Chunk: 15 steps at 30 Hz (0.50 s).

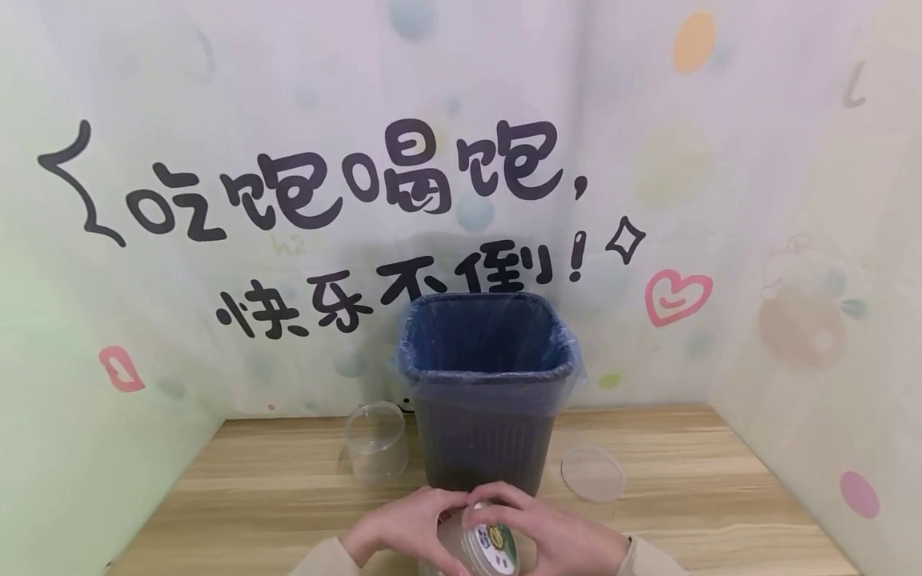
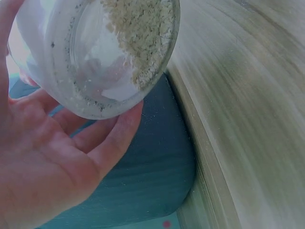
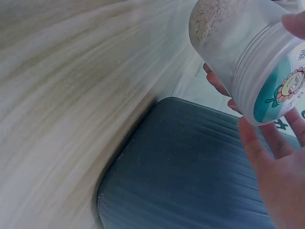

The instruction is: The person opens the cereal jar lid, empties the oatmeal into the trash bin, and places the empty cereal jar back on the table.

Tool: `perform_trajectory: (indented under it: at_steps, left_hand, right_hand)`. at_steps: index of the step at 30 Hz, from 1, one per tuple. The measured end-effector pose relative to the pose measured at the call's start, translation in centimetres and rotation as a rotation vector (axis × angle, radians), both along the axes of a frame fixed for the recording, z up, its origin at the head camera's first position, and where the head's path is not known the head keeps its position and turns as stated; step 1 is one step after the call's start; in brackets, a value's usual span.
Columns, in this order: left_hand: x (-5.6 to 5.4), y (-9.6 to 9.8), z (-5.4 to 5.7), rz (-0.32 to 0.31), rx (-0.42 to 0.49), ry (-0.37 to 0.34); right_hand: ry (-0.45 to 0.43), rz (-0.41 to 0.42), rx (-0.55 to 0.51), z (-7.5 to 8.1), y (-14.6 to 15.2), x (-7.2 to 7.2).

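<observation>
A clear plastic jar [image 1: 452,538] is held tilted low in front, at the near side of the table. My left hand [image 1: 406,522] grips its body, fingers curled round the wall in the left wrist view. Pale crumbly flakes [image 2: 143,38] have gathered to one side inside, and dark specks cling near the base. Over the lid [image 1: 499,548], which bears a green and white label with a cartoon flower [image 3: 289,86], curl the fingers and thumb of my right hand [image 1: 558,532]. The lid sits on the jar's mouth; how tightly cannot be seen.
Right behind the hands stands a dark blue bin [image 1: 483,436] lined with a thin bag. To its left is another clear jar [image 1: 376,452] without a lid; to its right lies a clear round lid [image 1: 593,474]. A printed wall covering [image 1: 720,200] encloses the wooden table [image 1: 274,488].
</observation>
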<state>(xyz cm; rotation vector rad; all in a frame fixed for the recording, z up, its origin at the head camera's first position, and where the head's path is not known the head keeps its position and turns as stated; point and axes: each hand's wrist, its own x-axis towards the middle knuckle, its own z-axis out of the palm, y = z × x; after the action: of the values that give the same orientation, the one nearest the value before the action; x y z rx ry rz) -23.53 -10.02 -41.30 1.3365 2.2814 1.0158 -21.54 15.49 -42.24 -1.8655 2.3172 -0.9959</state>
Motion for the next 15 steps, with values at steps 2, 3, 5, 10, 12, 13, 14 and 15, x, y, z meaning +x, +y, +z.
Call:
perform_trajectory:
  at_steps: [2, 3, 5, 10, 12, 13, 14, 15]
  left_hand:
    - [-0.1, -0.1, 0.0, -0.014, 0.005, -0.045]
    - [-0.1, -0.2, 0.1, -0.023, 0.012, -0.076]
    - [-0.2, -0.3, 0.2, -0.042, 0.013, -0.104]
    - [-0.7, -0.5, 0.1, -0.091, 0.021, -0.163]
    - [-0.9, -0.6, 0.0, -0.122, 0.022, -0.179]
    - [-1.1, -0.6, -0.1, -0.142, 0.027, -0.194]
    - [-1.2, -0.6, -0.2, -0.165, 0.030, -0.213]
    - [-1.4, -0.7, -0.3, -0.190, 0.036, -0.245]
  right_hand:
    - [0.013, 0.002, 0.017, 0.0, 0.0, 0.1]
    - [0.026, 0.005, 0.022, 0.0, -0.1, 0.2]
    - [0.043, 0.007, 0.029, 0.1, -0.1, 0.3]
    - [0.096, 0.036, 0.022, 0.3, -0.3, 0.5]
    - [0.109, 0.057, 0.019, 0.5, -0.5, 0.6]
    - [0.119, 0.070, 0.018, 0.5, -0.6, 0.6]
    - [0.125, 0.084, 0.016, 0.6, -0.8, 0.6]
    - [0.135, 0.101, 0.011, 0.6, -0.9, 0.6]
